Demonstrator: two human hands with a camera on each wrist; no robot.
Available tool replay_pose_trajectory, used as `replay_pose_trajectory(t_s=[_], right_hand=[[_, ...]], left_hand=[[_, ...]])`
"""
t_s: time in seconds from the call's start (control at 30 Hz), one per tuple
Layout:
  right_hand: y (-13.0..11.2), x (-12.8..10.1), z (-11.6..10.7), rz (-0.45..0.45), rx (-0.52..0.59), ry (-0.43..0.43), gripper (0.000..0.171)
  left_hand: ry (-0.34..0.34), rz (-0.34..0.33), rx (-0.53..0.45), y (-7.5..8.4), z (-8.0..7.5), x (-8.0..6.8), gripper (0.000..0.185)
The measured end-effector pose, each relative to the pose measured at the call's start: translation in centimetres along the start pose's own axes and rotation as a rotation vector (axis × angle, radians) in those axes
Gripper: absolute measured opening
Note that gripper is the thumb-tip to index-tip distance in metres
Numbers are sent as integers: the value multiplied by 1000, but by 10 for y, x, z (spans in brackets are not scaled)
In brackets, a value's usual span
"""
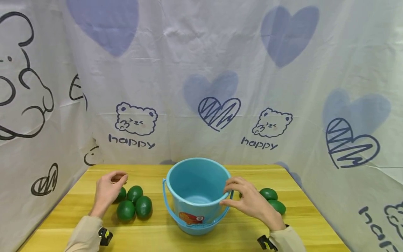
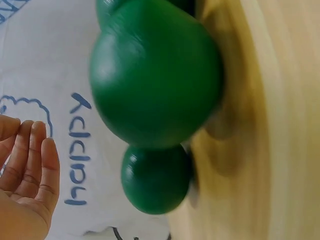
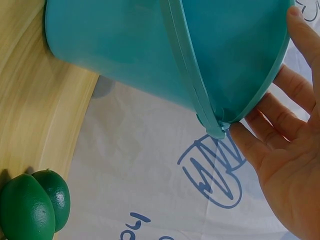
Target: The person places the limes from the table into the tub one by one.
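Note:
A light-blue bucket (image 1: 196,220) stands upright, its handle hanging down at the front. My right hand (image 1: 252,203) is at the bucket's right rim, thumb and fingers extended; in the right wrist view the fingertips (image 3: 242,137) touch the rim near the handle joint. To the left, my left hand (image 1: 108,189) is raised over several smooth, dark-green oval fruits (image 1: 126,210), its fingers loosely bent and nothing in them. The left wrist view shows one of these fruits (image 2: 155,75) up close, with the left hand (image 2: 27,185) beside it.
Right of the bucket lie more green fruits (image 1: 268,194), partly covered by the right hand. Everything stands on a wood-grain table (image 1: 157,238). A pale cloth (image 1: 176,140) with hearts and bears hangs behind the table and along its sides.

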State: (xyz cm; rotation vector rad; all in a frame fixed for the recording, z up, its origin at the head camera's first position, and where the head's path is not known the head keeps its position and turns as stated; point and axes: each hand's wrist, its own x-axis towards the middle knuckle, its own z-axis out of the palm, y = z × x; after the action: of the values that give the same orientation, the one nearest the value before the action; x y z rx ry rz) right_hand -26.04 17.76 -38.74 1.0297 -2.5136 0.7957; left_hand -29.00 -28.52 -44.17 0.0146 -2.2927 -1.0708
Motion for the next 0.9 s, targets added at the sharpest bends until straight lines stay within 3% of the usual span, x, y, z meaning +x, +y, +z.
replay_pose_trajectory(t_s=[0.37,0.57,0.67,0.9], right_hand=[[1,-2,0,11,8,6,26],[0,-1,-1,15,8,-3,30],[-1,0,-1,14,9,-4,32],[-1,1,-1,18,8,-4,30]], left_hand=[[6,-70,83,-24,-7,-2,17],[-8,-150,134,-37,-11,-3,21],[-77,-196,163,-41,-13,-3,33],[-364,-281,239,-49,-17,0,70]])
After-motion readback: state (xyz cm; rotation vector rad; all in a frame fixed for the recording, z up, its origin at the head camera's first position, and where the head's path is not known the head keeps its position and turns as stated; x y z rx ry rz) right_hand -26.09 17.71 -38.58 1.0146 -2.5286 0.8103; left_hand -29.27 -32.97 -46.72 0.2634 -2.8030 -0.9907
